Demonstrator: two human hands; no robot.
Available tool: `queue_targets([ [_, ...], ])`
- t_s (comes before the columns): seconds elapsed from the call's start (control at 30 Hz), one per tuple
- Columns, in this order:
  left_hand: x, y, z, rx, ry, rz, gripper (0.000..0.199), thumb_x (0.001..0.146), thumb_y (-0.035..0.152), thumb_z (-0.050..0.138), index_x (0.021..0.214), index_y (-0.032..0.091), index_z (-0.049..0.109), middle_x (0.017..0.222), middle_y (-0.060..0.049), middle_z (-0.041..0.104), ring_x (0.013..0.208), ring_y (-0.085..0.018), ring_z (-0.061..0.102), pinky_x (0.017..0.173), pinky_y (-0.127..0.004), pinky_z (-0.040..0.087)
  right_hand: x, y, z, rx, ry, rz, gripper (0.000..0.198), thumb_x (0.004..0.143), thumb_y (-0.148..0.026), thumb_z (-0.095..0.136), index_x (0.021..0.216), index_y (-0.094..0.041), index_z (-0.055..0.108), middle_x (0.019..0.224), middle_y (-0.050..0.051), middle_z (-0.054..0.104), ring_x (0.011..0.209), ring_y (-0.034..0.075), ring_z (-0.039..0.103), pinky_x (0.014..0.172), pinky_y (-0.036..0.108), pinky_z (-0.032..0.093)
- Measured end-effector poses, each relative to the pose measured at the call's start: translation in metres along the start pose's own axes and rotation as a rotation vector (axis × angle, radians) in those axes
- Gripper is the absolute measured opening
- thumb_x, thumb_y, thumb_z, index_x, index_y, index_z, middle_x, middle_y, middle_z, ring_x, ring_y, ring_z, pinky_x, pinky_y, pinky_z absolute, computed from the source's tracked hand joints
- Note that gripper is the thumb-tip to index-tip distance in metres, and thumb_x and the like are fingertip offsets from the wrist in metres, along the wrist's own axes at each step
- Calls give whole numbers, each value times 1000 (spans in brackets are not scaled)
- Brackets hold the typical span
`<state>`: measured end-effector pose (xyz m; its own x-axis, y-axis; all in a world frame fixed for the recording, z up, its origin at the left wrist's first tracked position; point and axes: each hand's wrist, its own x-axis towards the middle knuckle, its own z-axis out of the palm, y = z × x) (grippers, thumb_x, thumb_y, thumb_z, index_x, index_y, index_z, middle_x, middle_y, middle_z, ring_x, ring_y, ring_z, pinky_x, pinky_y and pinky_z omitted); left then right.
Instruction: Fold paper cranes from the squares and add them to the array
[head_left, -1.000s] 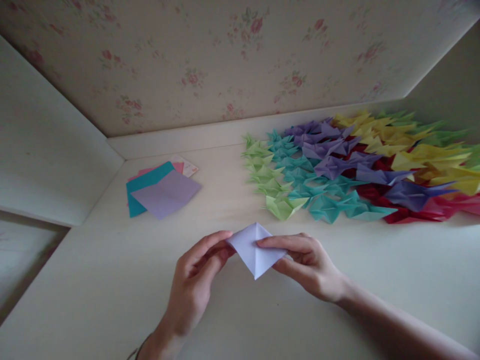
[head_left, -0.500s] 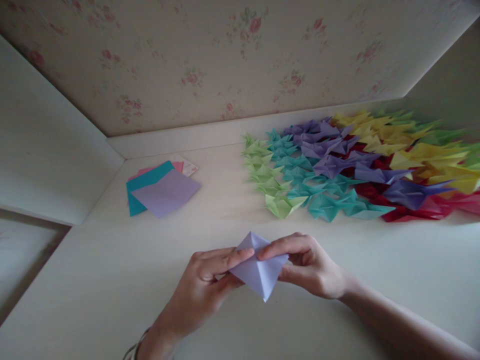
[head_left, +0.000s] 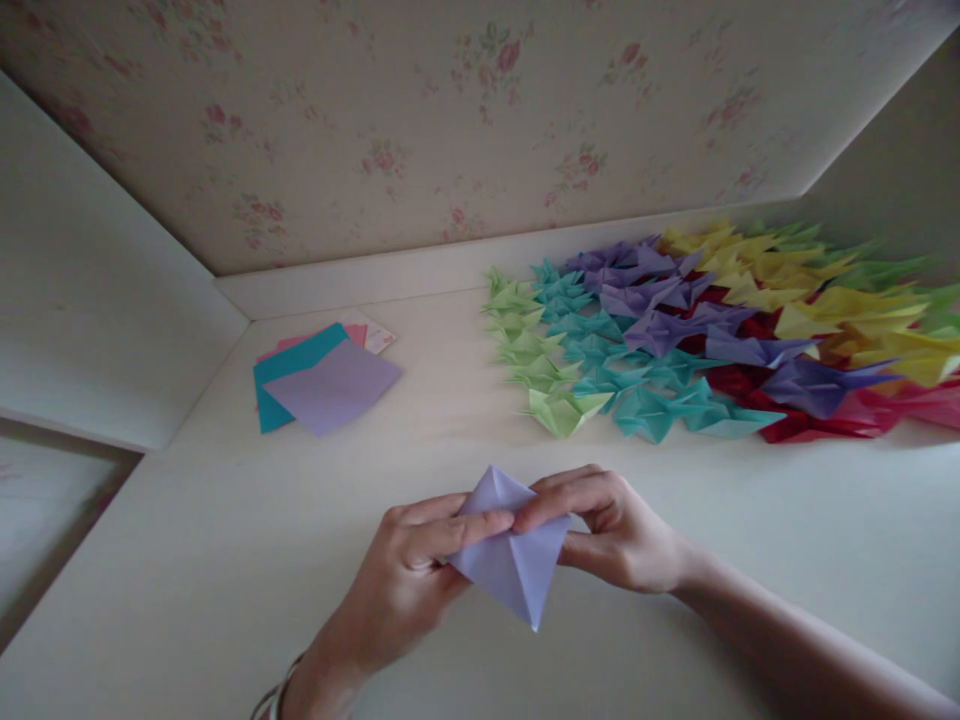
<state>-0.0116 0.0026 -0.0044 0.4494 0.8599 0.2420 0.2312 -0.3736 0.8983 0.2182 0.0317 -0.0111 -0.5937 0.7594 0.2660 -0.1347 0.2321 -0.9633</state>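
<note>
A lavender origami paper (head_left: pixel 511 570), folded into a diamond with a crease down its middle, is held between my two hands above the white table. My left hand (head_left: pixel 409 555) grips its left side, the index finger lying across the front and the thumb partly hidden behind. From the other side my right hand (head_left: pixel 611 530) pinches the paper's right edge, fingers on the front and thumb near the back. Both index fingertips meet near the paper's centre. The back of the paper is hidden from me.
Rows of folded paper cranes in green, teal, purple, red and yellow (head_left: pixel 652 410) cover the table's back right. At the back left lie loose square sheets, a purple sheet (head_left: pixel 337 385) over a teal sheet (head_left: pixel 274 400) and pink ones. A flowered wall (head_left: pixel 420 120) rises behind.
The folded paper has turned slightly, and its lower point has come down nearer to me. My left index finger has slid a little right along its front. Both hands keep hold.
</note>
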Motion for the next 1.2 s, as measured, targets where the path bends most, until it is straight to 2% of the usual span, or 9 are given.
queue_targets([
  [0.2, -1, 1, -3, 51, -1, -82, 31, 86, 17, 71, 114, 32, 75, 107, -8, 78, 86, -20, 74, 68, -25, 59, -2, 2, 2, 50, 51, 186, 21, 88, -32, 70, 95, -14, 79, 80, 10, 77, 46, 10, 64, 40, 16, 51],
  [0.3, 0, 3, -5, -4, -40, -108, 31, 89, 28, 70, 119, 34, 72, 114, -7, 76, 95, -22, 73, 78, -28, 60, -4, 3, 2, 170, 65, 242, 28, 85, -39, 73, 95, -13, 79, 76, 9, 76, 48, 13, 68, 45, 20, 57],
  [0.43, 2, 6, -6, -32, -70, -129, 38, 92, 33, 65, 130, 35, 64, 123, -6, 73, 107, -23, 70, 91, -31, 56, -4, 3, 2, 175, 154, 210, 28, 82, -40, 77, 92, -13, 80, 68, 7, 74, 48, 13, 67, 46, 22, 57],
  [0.5, 0, 5, -6, -35, -31, -150, 39, 93, 30, 65, 131, 36, 62, 122, -5, 74, 103, -22, 72, 88, -31, 58, -3, 3, 2, 145, 205, 183, 27, 84, -39, 75, 91, -13, 80, 67, 6, 74, 48, 13, 66, 46, 22, 57],
  [0.63, -3, 2, -5, -32, 171, -151, 30, 88, 22, 70, 116, 34, 73, 92, -1, 82, 68, -16, 76, 66, -23, 62, -2, 2, 3, 124, 265, 157, 24, 86, -36, 73, 89, -14, 80, 66, 5, 72, 51, 13, 66, 49, 22, 57],
  [0.73, -1, 2, -3, 58, 276, -78, 32, 82, 12, 74, 105, 33, 78, 87, 1, 82, 67, -16, 76, 68, -23, 62, -3, 4, 4, 219, 255, 172, 22, 83, -35, 76, 94, -16, 80, 71, 5, 73, 52, 13, 66, 49, 22, 58],
  [0.9, 3, 7, 1, 30, 221, -78, 33, 83, 9, 71, 103, 34, 78, 94, 1, 82, 80, -18, 78, 73, -24, 62, -4, 6, 7, 304, 167, 211, 29, 78, -38, 80, 97, -17, 80, 69, 3, 72, 53, 14, 66, 48, 24, 58],
  [1.1, 2, 7, 1, -26, 140, -253, 22, 89, 25, 68, 108, 30, 78, 90, -2, 82, 73, -19, 75, 63, -25, 57, -2, 1, 8, 52, 208, 256, 48, 93, -45, 61, 58, -14, 70, 53, 3, 63, 51, 13, 54, 46, 25, 42],
  [1.2, 2, 8, 1, 27, 85, -297, 24, 93, 32, 62, 112, 28, 77, 80, -1, 80, 64, -17, 68, 57, -24, 50, -1, 0, 11, 63, 274, 311, 50, 92, -49, 61, 54, -16, 61, 47, -1, 52, 46, 10, 45, 43, 24, 34],
])
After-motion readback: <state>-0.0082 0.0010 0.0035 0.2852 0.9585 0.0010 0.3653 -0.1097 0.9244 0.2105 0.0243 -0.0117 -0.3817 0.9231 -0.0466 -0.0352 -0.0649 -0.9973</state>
